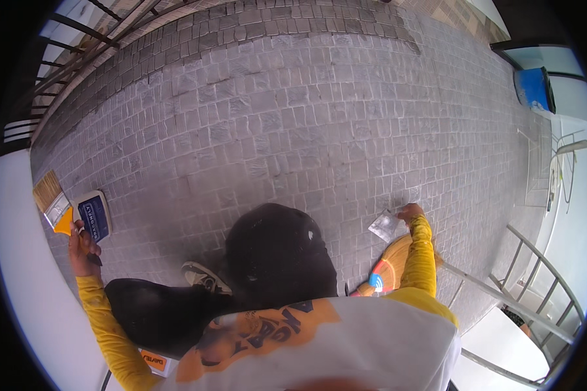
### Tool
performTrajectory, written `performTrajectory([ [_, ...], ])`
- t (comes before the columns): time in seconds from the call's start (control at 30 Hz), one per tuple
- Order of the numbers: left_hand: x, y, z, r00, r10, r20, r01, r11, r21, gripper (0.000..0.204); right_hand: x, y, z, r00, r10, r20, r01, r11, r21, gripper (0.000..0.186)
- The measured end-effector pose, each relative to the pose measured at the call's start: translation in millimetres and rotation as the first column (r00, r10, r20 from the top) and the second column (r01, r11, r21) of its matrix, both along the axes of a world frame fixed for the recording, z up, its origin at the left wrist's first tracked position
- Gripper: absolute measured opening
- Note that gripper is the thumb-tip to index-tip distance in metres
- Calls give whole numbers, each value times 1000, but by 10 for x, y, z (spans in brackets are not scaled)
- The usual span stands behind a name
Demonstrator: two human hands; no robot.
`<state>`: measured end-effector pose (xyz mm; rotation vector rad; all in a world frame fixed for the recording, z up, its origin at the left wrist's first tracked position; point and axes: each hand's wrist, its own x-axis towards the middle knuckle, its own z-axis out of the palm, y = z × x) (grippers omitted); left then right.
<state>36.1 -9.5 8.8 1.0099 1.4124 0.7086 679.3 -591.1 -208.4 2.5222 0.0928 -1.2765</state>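
At the left, beside the white wall, my left hand [83, 251] is closed around a wide flat paintbrush [62, 220] with an orange-yellow handle, silver ferrule and tan bristles. Right beside that hand is a white-edged flat piece with a dark blue printed face [96, 218]; whether the hand touches it I cannot tell. Out to the right, my right hand [411, 212] pinches a shiny, see-through plastic packet [385, 226] by its edge, low over the paving. Just below the packet lies a fan-shaped tan broom [394, 260], partly hidden by my yellow-sleeved forearm.
Grey block paving [274, 137] spreads ahead. A dark metal railing [78, 52] runs along the far left. On the right are a metal ladder [548, 274], a blue bucket [533, 90] and a wire rack [564, 163]. My bent knee [280, 251] is in the lower middle.
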Motion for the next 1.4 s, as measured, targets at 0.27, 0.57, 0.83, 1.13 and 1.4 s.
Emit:
performTrajectory([
  [0.27, 1361, -352, 143, 827, -297, 477, 437, 874, -212, 38, -1708, 3242, 1050, 852, 324, 412, -394, -121, 911, 74],
  [0.57, 1485, -599, 433, 474, -113, 873, 469, 872, -141, 49, -2977, 4807, 2743, 156, 405, 901, -449, -784, 430, 62],
  [0.83, 973, -922, 214, 712, -581, 395, 679, 713, -175, 60, -4199, 5756, 3374, 700, 705, 117, 112, -270, 956, 31],
  [1.13, 695, -932, -204, 110, -720, -686, 992, 39, 119, 45, -6734, 7056, 2721, 435, 883, 174, -189, -100, 977, 36],
  [1.4, 499, -778, -802, 300, -777, -554, 948, 179, 262, 37, -7562, 7377, 1575, 262, 794, 548, -584, -322, 745, 38],
])
